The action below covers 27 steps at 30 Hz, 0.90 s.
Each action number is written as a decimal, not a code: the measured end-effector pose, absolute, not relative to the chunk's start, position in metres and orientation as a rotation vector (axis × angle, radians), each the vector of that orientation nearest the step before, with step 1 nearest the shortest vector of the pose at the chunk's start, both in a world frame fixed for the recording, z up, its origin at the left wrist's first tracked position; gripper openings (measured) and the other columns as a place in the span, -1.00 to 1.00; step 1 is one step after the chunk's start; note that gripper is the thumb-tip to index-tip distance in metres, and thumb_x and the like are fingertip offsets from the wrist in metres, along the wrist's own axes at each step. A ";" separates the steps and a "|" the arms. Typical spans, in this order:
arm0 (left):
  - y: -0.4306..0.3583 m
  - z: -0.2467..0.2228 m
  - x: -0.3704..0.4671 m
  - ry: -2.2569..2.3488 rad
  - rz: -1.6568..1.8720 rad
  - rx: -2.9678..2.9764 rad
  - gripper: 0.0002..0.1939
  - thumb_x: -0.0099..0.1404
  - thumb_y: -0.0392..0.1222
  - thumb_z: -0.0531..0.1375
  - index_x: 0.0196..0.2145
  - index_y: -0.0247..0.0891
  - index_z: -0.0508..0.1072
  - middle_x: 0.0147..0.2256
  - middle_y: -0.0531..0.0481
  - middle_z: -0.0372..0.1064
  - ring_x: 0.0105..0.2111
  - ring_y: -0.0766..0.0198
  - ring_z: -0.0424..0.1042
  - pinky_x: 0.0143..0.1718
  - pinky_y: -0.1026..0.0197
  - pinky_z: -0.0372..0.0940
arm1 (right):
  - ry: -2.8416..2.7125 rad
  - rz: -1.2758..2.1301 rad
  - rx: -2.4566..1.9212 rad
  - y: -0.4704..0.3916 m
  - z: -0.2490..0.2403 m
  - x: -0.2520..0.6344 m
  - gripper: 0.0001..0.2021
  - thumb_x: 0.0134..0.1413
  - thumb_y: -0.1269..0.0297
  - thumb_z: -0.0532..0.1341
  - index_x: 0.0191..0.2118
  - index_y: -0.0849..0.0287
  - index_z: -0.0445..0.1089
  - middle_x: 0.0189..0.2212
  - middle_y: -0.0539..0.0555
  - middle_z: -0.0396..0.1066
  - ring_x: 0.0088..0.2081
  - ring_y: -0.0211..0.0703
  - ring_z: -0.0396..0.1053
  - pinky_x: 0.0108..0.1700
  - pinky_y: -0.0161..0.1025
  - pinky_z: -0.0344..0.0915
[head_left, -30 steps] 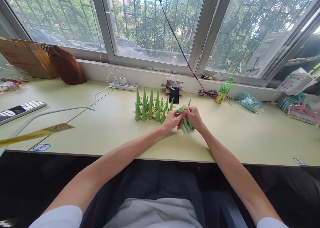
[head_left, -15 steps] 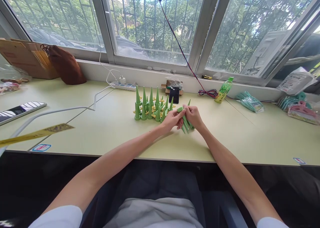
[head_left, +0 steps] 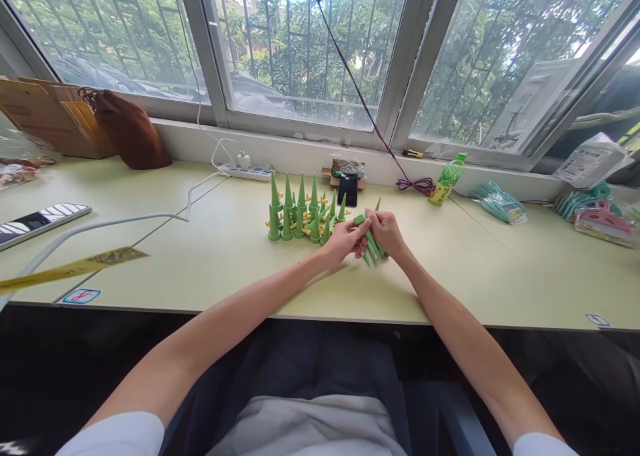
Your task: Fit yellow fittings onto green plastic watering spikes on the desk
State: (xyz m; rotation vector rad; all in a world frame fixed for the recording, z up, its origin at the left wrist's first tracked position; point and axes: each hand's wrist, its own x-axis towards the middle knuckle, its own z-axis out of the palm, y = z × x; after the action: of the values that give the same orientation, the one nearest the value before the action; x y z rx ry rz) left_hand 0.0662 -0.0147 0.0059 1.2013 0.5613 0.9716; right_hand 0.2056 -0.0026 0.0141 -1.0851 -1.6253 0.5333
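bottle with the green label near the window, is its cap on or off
On: a green cap sits over the neck at the top of the bottle.

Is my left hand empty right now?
No, the left hand grips a green piece between thumb and fingers, close beside the right hand.

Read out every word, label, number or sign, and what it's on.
No text reads clearly.
Yellow strip: a printed code; characters too blurred.
Green bottle: label lettering too small.
Left table sticker: red mark, illegible.
Right table sticker: too small.
White packet: print too blurred.
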 end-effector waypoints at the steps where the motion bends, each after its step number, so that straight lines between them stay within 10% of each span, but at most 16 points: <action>1: -0.015 0.006 0.067 0.563 0.991 1.232 -0.47 0.12 0.22 0.36 -0.46 -0.28 0.26 -0.65 0.13 0.27 -0.74 0.41 0.28 -0.77 0.34 0.13 | -1.625 0.541 -1.085 -0.003 0.014 0.206 -0.41 0.19 -0.21 0.09 -0.67 0.10 0.02 -0.77 -0.08 0.03 -0.64 -0.32 0.01 -0.57 -0.30 0.00; 27: -0.011 0.000 0.065 0.514 1.100 1.518 -0.47 0.14 0.27 0.31 -0.38 -0.26 0.25 -0.61 0.12 0.33 -0.72 0.34 0.37 -0.76 0.32 0.26 | -1.620 0.737 -1.057 0.000 0.014 0.208 -0.39 0.12 -0.29 0.10 -0.68 0.11 0.12 -0.80 -0.03 0.13 -0.69 -0.27 0.11 -0.64 -0.28 0.02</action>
State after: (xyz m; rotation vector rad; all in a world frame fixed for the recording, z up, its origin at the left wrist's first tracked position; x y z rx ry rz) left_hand 0.0653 -0.0108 -0.0003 1.5185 0.5139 1.1004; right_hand 0.2083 -0.0003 0.0138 -1.0569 -1.6202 0.7367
